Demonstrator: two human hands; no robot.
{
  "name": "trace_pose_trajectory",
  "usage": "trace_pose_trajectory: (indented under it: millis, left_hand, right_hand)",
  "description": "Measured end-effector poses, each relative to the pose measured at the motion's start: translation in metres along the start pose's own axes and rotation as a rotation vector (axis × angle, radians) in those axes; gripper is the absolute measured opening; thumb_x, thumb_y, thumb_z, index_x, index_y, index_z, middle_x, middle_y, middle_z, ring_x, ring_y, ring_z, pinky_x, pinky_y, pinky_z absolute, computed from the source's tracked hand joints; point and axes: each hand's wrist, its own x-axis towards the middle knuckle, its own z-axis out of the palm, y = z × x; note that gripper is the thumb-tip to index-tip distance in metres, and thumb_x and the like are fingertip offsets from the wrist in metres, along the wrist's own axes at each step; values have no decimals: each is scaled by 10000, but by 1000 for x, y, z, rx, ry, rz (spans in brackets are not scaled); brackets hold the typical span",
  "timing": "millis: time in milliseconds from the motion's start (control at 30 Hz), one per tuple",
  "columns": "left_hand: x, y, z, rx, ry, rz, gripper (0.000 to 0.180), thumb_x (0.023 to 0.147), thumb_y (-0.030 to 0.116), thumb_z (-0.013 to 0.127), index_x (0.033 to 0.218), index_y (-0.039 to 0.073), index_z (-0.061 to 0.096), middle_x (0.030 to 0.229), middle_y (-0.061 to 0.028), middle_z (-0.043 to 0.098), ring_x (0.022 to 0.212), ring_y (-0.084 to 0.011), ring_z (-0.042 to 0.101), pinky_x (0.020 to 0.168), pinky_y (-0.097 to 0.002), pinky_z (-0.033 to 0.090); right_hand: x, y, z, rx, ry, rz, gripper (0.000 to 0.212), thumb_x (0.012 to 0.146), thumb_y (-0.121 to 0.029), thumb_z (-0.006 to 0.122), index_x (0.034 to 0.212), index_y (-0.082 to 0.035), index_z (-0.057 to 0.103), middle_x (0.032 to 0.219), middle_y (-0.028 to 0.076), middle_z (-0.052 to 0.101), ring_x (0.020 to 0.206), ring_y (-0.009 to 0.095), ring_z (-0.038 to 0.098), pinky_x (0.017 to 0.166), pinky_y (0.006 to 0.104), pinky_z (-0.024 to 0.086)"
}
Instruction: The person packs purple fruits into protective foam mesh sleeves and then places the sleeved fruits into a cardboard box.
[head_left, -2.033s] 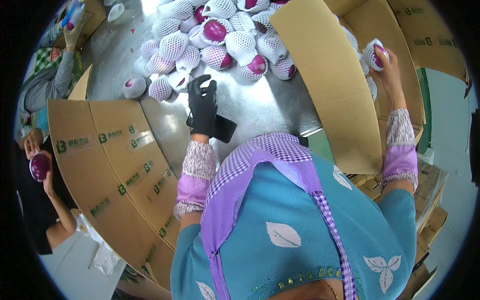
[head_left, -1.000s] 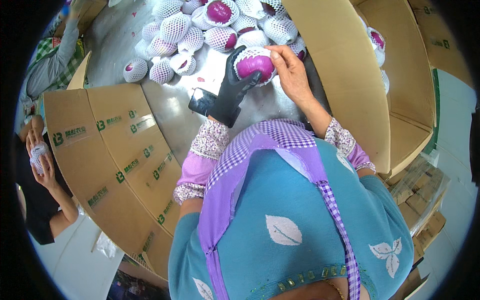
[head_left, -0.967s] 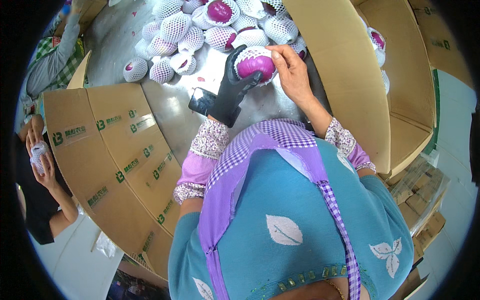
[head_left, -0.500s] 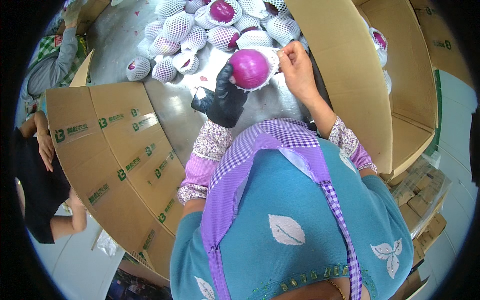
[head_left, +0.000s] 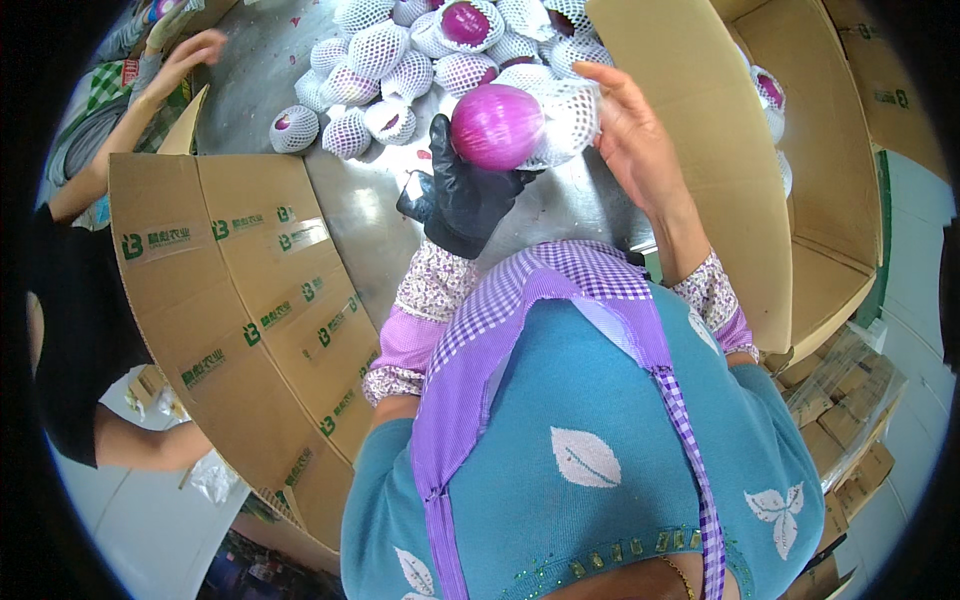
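Observation:
My left hand, in a black glove, cups a glossy, round purple piece of produce from below, its thumb standing up on the left side. What kind of produce it is, I cannot tell. A white foam net covers the right side of the piece, leaving the left side bare. Against the net's outer side lies my bare right hand, fingers stretched and the index finger above the net; the thumb is mostly hidden. Beyond both hands, several more pieces in foam nets are heaped on the metal table.
An open cardboard box with netted pieces inside stands at the right, its flap rising beside my right hand. Another cardboard box is at the left. Past it a person in black stretches an arm over the table's far left.
My right fingers have gone from pinching the net's edge to lying stretched along it. The net reaches further out to the right of the produce. The other person's arm has come in at far left.

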Motion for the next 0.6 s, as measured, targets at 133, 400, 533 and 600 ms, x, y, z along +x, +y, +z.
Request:
trace_pose_trajectory:
  millis: [133, 400, 533, 600]
  left_hand:
    - [-7, -6, -17, 604, -38, 248, 710, 1000, 308, 593, 1546, 45, 224, 1452, -149, 432, 1272, -266, 502, 1050, -381, 445]
    - [-16, 9, -5, 1540, -182, 582, 524, 975, -21, 424, 1491, -52, 338, 1468, -202, 431, 1312, -286, 478, 971, -335, 484]
    - [-6, 13, 21, 1598, -270, 808, 419, 995, 37, 434, 1403, -55, 450, 1437, -223, 483, 1313, -349, 489, 1060, -438, 422]
    - [-3, 14, 22, 1588, -273, 850, 399, 1016, 81, 421, 1389, -56, 462, 1428, -214, 494, 1290, -334, 511, 1067, -409, 413]
  right_hand:
    - [-5, -5, 21, -1017, -148, -405, 914, 600, -273, 945, 1389, -109, 512, 1349, 133, 434, 1320, 301, 420, 1109, 424, 388]
    - [-2, 16, 9, -366, 21, -69, 850, 761, -321, 870, 1434, -78, 412, 1375, 97, 530, 1279, 249, 527, 1096, 408, 426]
    - [-4, 21, 1, 329, 17, 184, 755, 914, -478, 691, 1497, -122, 369, 1454, 120, 483, 1350, 281, 481, 1114, 479, 413]
    - [-5, 27, 1, 445, 74, 206, 777, 902, -502, 698, 1497, -127, 368, 1460, 125, 477, 1351, 289, 480, 1110, 505, 414]
